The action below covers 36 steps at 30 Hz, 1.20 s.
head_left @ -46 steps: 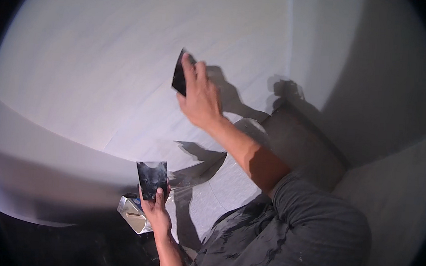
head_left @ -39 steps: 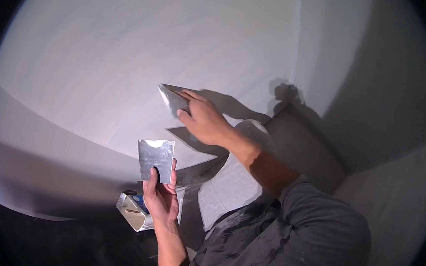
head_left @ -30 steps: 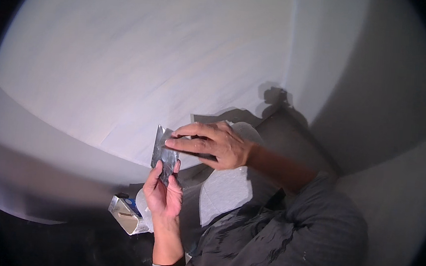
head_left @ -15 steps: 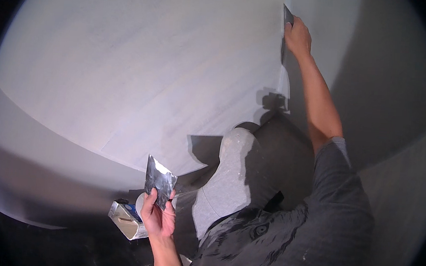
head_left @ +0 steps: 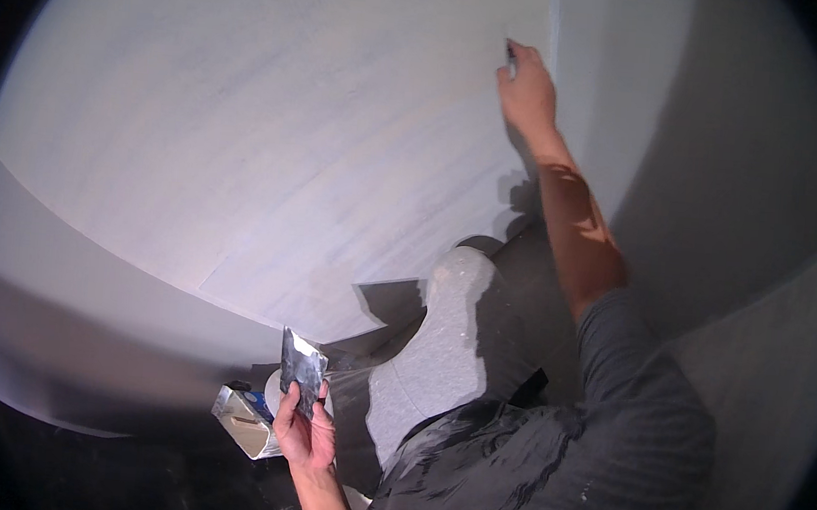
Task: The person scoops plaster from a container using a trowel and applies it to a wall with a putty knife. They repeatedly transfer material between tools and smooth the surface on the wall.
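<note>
A pale wall, smooth but faintly streaked with grey, curves across the left and middle of the view. Low on the left stands a boxy, open-topped container with shiny, angular sides, a blue patch and a pale inside crossed by a short brown strip.

Just right of it, the left hand has its grip clamped on a metal plate: the thumb presses the near face and the fingers reach behind, near the lower end. Most of the plate rises above the grip, tilted, flat and straight-edged, its dark sheen broken by a whitish smear near the top.

Further right comes a leg in light grey cloth, flecked with white. Upper right, the right hand has its grip closed on a thin tool, which shows as a narrow dark sliver beside the fingertips; contact with the wall cannot be told.
</note>
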Tool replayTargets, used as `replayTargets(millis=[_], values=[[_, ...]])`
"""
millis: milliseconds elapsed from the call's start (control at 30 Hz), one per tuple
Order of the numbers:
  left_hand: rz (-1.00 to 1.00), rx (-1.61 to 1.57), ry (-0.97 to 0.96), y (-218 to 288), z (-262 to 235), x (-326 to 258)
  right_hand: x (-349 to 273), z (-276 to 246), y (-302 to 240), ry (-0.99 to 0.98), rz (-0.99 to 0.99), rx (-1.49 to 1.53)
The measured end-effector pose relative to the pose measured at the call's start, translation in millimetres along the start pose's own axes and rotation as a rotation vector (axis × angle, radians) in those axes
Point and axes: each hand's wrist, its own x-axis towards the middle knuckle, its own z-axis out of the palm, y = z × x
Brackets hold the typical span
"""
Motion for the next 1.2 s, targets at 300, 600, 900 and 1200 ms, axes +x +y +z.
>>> replayTargets(millis=[300,600,900,1200], values=[[-0.02,0.021,-0.094,-3.9,11.5,6.0,-146.0,10.2,-179.3,-0.247,-0.138,0.202],[0.124,0.196,-0.074,-21.6,49.9,8.8,-212.6,-36.2,-179.5,-0.244,-0.337,1.092],[0.216,0.462,-0.158,-26.4,68.7,20.4,-231.7,-52.0,-138.6,-0.788,-0.348,0.816],[1.073,1.847,-0.775,-35.4,23.8,58.0,-292.6,-36.5,-69.6,-0.72,-0.344,1.088]])
